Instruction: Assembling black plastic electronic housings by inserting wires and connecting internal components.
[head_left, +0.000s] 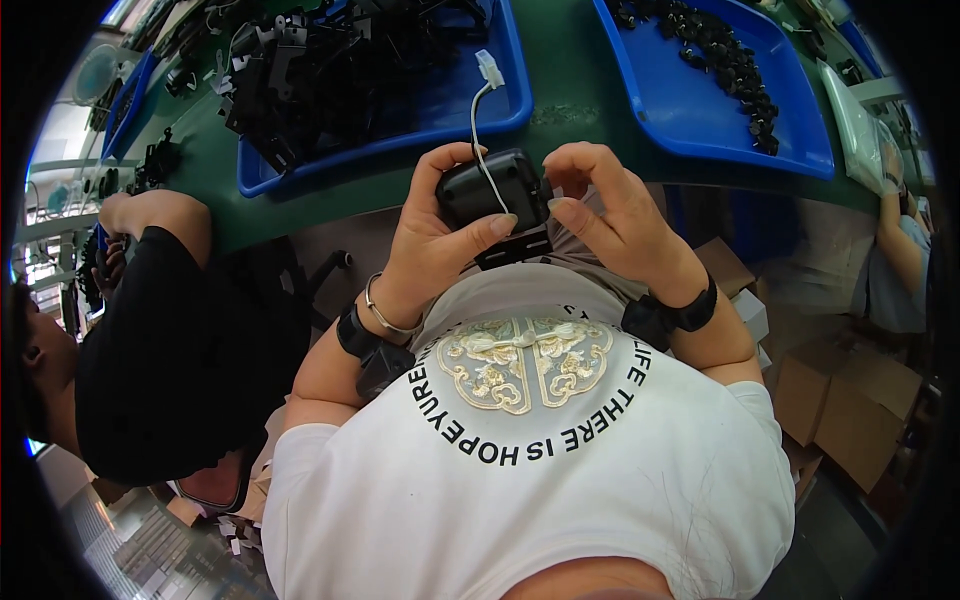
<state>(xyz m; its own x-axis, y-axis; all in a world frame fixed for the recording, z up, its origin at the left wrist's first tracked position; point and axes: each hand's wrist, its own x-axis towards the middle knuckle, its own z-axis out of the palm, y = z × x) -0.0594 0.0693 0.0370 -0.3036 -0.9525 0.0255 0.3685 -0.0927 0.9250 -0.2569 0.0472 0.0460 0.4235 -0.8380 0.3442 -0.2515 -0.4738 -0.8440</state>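
Head view: The left hand grips the black housing by its left side, thumb across the lower face, fingers curled around the far edge. A white cable crosses the housing to a white connector. The right hand is at the housing's right side, thumb and forefinger bent; whether they grip anything cannot be determined.
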